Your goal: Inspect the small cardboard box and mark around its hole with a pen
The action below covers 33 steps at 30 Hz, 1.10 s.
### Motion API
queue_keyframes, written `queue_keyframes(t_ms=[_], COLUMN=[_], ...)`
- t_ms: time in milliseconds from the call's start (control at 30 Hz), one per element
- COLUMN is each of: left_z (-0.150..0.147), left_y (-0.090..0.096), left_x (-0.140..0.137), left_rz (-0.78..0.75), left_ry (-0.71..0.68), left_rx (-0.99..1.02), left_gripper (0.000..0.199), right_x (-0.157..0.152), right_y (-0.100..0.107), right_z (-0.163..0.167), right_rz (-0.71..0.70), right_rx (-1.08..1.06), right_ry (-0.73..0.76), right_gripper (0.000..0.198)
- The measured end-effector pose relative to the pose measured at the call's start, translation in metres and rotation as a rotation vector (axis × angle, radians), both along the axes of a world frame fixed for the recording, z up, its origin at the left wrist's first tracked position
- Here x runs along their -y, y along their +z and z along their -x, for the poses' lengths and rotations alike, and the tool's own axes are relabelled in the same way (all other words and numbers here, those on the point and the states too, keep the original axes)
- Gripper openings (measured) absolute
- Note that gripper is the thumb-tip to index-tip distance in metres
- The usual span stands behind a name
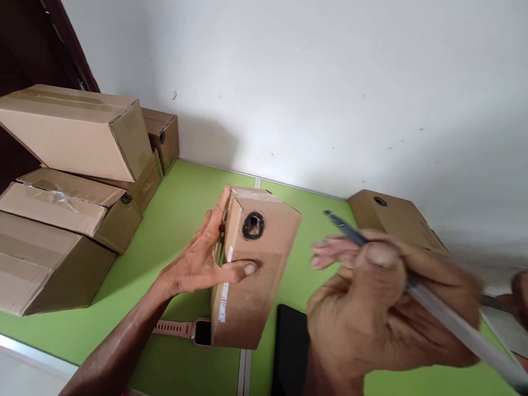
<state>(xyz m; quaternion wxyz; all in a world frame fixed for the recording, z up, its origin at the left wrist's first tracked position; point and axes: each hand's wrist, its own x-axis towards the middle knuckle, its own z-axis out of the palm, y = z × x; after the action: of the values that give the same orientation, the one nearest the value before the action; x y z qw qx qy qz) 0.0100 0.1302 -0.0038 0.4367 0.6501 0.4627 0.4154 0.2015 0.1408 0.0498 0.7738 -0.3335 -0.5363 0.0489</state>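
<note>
Green tabletop against a white wall carries a small brown cardboard box at centre, a black-ringed hole in its face. Left hand grasps its nine-o'clock side; right hand, at three o'clock, clenches a pen.

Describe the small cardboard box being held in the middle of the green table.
The small brown cardboard box stands upright on the green table, taped shut on top. A black-ringed round hole marks its front, and a white label strip runs down its left edge. The left hand grips it, thumb on the front. A tan wristwatch lies at its base.
</note>
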Motion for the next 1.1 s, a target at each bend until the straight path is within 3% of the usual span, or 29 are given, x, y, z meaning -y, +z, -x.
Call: queue_keyframes(t_ms=[67, 167, 300, 367, 433, 500, 667, 900, 1000, 1100], left_z=[0.006, 0.016, 0.024, 0.025, 0.024, 0.023, 0.022, 0.022, 0.022, 0.021], left_y=[-0.002, 0.0, 0.006, 0.005, 0.001, -0.004, -0.008, -0.009, -0.011, -0.011], left_x=[-0.001, -0.005, -0.007, -0.006, -0.005, -0.003, 0.0, -0.003, -0.004, -0.003], left_rz=[-0.002, 0.0, 0.015, 0.002, -0.008, -0.015, -0.027, -0.046, -0.061, -0.072], left_ry=[0.009, 0.042, 0.103, 0.128, 0.139, 0.136, 0.119, 0.108, 0.106, 0.097], left_rx=[0.049, 0.132, 0.181, 0.161, 0.143, 0.143, 0.149, 0.126, 0.117, 0.111], left_gripper=[0.136, 0.139, 0.138, 0.139, 0.138, 0.137, 0.136, 0.134, 0.133, 0.134], right_x=[-0.008, -0.02, -0.029, -0.03, -0.029, -0.027, -0.022, -0.006, 0.026, 0.075], right_y=[-0.011, -0.049, -0.113, -0.138, -0.156, -0.165, -0.165, -0.135, -0.115, -0.101], right_z=[-0.03, -0.08, -0.116, -0.117, -0.113, -0.108, -0.095, -0.086, -0.095, -0.102], right_rz=[-0.013, 0.139, 0.292, 0.398, 0.505, 0.6, 0.767, 0.98, 1.15, 1.406], right_rx=[0.113, 0.692, 1.165, 1.33, 1.452, 1.537, 1.617, 1.502, 1.36, 1.189], right_ry=[-0.155, -0.27, -0.103, -0.064, -0.04, -0.017, 0.003, -0.038, -0.168, -0.312], right_gripper=[0.01, 0.022, 0.03, 0.02, 0.007, 0.017, 0.029, 0.035, 0.034, 0.04])
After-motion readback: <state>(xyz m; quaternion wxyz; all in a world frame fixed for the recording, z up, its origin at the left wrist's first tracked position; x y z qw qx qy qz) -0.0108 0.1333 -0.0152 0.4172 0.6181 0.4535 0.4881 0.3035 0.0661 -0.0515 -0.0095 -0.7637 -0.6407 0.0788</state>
